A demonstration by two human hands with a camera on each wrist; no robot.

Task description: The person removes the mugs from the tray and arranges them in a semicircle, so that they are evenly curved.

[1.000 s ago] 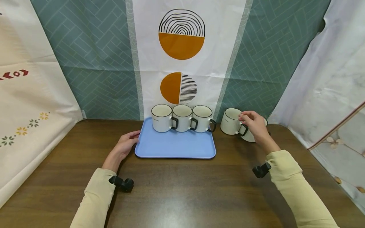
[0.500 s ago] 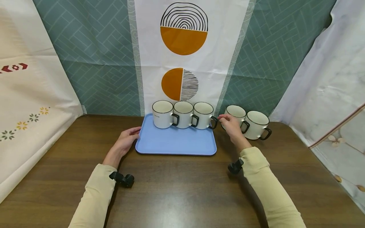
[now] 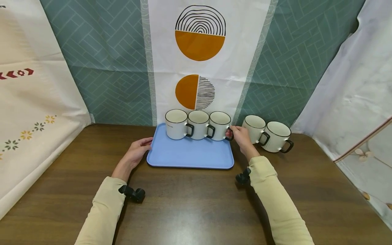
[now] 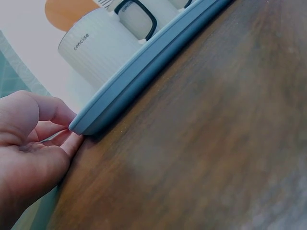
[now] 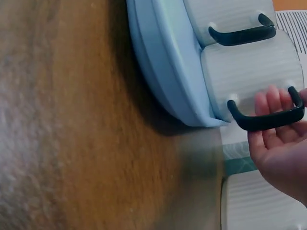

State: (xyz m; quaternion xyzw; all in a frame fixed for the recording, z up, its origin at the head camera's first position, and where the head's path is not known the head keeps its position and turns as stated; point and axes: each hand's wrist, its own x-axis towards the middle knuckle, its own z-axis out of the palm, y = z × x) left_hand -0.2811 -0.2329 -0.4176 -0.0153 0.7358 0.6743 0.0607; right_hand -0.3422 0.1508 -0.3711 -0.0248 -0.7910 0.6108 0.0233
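A light blue tray (image 3: 190,154) lies on the brown table with three white mugs in a row along its far side. My left hand (image 3: 136,154) holds the tray's left edge, its fingertips at the rim in the left wrist view. My right hand (image 3: 241,137) has its fingers through the black handle (image 5: 271,120) of the rightmost mug (image 3: 219,126) on the tray. The left mug (image 3: 176,125) and the middle mug (image 3: 198,125) stand beside it, handles pointing right.
To the tray's right, two more white mugs with black handles stand on the table: a nearer one (image 3: 277,136) and one closer to the tray (image 3: 254,127). A patterned cloth (image 3: 122,68) hangs directly behind, and pale cloths hang at both sides.
My right hand has come left from the two mugs on the table to the handle of the tray's rightmost mug. The left hand has stayed at the tray's edge.
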